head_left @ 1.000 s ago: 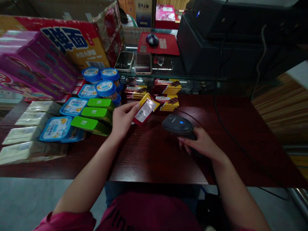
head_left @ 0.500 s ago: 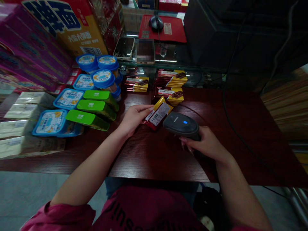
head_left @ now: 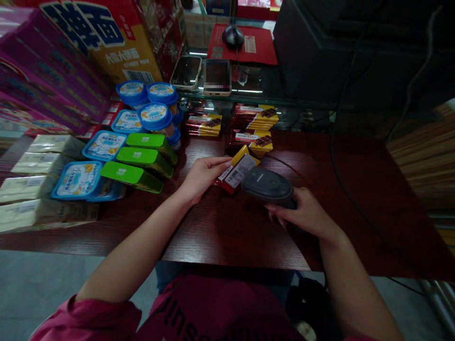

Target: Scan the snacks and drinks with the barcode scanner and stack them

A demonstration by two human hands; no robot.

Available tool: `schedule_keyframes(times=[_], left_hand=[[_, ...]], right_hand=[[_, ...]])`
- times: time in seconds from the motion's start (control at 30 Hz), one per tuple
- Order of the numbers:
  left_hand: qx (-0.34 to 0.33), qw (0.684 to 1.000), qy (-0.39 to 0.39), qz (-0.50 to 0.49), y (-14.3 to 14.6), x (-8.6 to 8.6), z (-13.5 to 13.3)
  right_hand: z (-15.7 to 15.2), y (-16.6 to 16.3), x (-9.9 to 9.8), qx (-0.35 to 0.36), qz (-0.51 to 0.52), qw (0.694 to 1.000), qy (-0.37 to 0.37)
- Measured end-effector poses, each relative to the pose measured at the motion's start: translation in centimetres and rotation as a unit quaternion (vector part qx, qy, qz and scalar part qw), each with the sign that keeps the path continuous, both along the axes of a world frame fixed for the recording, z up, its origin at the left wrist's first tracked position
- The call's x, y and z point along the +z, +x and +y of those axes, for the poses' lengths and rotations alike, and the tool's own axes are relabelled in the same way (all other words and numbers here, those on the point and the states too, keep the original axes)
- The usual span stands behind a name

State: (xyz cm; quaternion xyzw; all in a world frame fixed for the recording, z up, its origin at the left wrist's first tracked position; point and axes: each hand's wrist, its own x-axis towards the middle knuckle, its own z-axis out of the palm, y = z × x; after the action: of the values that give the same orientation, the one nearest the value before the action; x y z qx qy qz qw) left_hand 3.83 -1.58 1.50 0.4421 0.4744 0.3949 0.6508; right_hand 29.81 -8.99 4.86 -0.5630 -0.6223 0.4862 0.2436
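The packet (head_left: 237, 172), wrapped in red and yellow, is located in the grip of the left hand (head_left: 202, 180). The thumb lies over the packet's left edge and the remaining fingers are partly hidden, so the grip is closed on that edge only. The packet is tilted, with its printed label and barcode facing up. Whether its lower edge touches the table (head_left: 220, 237) cannot be told.

Immediately to the right of this grip is the scanner (head_left: 267, 182), a dark handheld unit. The right hand (head_left: 307, 213) is closed around its handle, which is largely hidden below the head. The scanner head points left, towards the packet, and overlaps the packet's right corner in this view; contact between the two cannot be confirmed.

Just beyond the left grip, on the far side, is the near stack of chocolate packets (head_left: 250, 138). A second stack (head_left: 256, 116) is located directly behind it, and a third stack (head_left: 203, 125) to its left.

To the left of the left grip are three green boxes (head_left: 137, 173), set side by side. Further left are rectangular blue-lidded tubs (head_left: 76, 179), followed by pale packs (head_left: 30, 189). Round tubs (head_left: 154, 113) with blue lids are positioned behind the green boxes.

Well beyond both grips, two phones (head_left: 186, 72) lie side by side on glass, and a mouse (head_left: 232, 37) rests on a red mat (head_left: 263, 53).
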Motion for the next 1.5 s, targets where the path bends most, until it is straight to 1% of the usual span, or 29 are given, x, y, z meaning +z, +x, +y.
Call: schedule_keyframes(times=[0.03, 0.1, 0.13, 0.17, 0.23, 0.3, 0.37, 0.43, 0.5, 0.57, 0.67, 0.83, 0.97, 1.0, 1.03, 1.13, 1.17, 1.2, 1.27, 1.37, 1.43, 1.5], left_hand=[[0.014, 0.999, 0.033, 0.009, -0.1, 0.1, 0.0], [0.066, 0.987, 0.133, 0.056, -0.5, 0.3, 0.2], [0.097, 0.972, 0.195, 0.093, -0.6, 0.6, 0.3], [0.122, 0.949, 0.257, 0.135, -0.8, 0.8, 0.4], [0.142, 0.894, 0.363, 0.22, -0.8, 1.3, 1.0], [0.111, 0.839, 0.45, 0.287, -0.4, 1.6, 1.9], [0.046, 0.785, 0.522, 0.33, 0.4, 1.5, 3.0], [-0.022, 0.736, 0.576, 0.355, 1.4, 1.2, 4.1], [-0.076, 0.701, 0.601, 0.376, 2.4, 0.7, 5.0], [-0.109, 0.68, 0.608, 0.395, 3.1, 0.1, 5.7], [-0.121, 0.674, 0.609, 0.401, 3.6, -0.5, 6.4], [-0.094, 0.686, 0.611, 0.384, 3.7, -1.2, 7.3], [-0.111, 0.679, 0.62, 0.377, 2.6, -1.3, 7.0], [-0.097, 0.682, 0.62, 0.377, 2.0, -1.2, 6.8], [-0.065, 0.688, 0.615, 0.38, 1.3, -1.2, 6.8], [0.073, 0.719, 0.555, 0.412, -1.1, -1.4, 7.3], [0.097, 0.725, 0.529, 0.429, -1.9, -1.6, 7.7], [0.106, 0.729, 0.507, 0.447, -2.5, -1.8, 8.1], [0.091, 0.728, 0.476, 0.485, -3.1, -2.4, 9.1], [0.058, 0.716, 0.439, 0.539, -3.0, -3.0, 10.0], [0.044, 0.701, 0.422, 0.573, -2.7, -2.9, 9.9], [0.034, 0.682, 0.42, 0.598, -2.5, -2.4, 9.3]], right_hand=[[0.0, 0.1, 0.0, -0.002, 0.002, 1.0, -0.01], [0.0, 0.2, -0.2, -0.009, 0.007, 1.0, -0.024], [0.1, 0.2, -0.2, -0.014, 0.009, 1.0, -0.027], [0.1, 0.2, -0.3, -0.017, 0.01, 0.999, -0.03], [0.2, 0.2, -0.4, -0.021, 0.013, 0.999, -0.037], [0.3, 0.2, -0.5, -0.02, 0.019, 0.999, -0.04], [0.4, 0.3, -0.5, -0.021, 0.031, 0.999, -0.039], [0.5, 0.5, -0.6, -0.027, 0.044, 0.998, -0.041], [0.5, 0.6, -0.7, -0.033, 0.055, 0.997, -0.044], [0.6, 0.8, -0.7, -0.037, 0.067, 0.996, -0.043], [0.6, 0.8, -0.8, -0.038, 0.079, 0.995, -0.041], [0.5, 0.6, -0.9, -0.041, 0.066, 0.996, -0.047], [0.6, 0.6, -1.0, -0.037, 0.071, 0.996, -0.047], [0.7, 0.7, -1.0, -0.037, 0.071, 0.996, -0.046], [0.7, 0.7, -1.0, -0.037, 0.07, 0.996, -0.046], [0.8, 0.9, -1.1, -0.04, 0.07, 0.996, -0.044], [0.8, 0.9, -1.1, -0.041, 0.071, 0.996, -0.044], [0.7, 0.9, -1.0, -0.042, 0.071, 0.996, -0.045], [0.7, 0.9, -0.9, -0.045, 0.067, 0.996, -0.046], [0.7, 0.8, -0.8, -0.053, 0.067, 0.995, -0.051], [0.7, 0.8, -0.9, -0.059, 0.068, 0.995, -0.052], [0.7, 0.8, -1.0, -0.063, 0.071, 0.994, -0.049]])
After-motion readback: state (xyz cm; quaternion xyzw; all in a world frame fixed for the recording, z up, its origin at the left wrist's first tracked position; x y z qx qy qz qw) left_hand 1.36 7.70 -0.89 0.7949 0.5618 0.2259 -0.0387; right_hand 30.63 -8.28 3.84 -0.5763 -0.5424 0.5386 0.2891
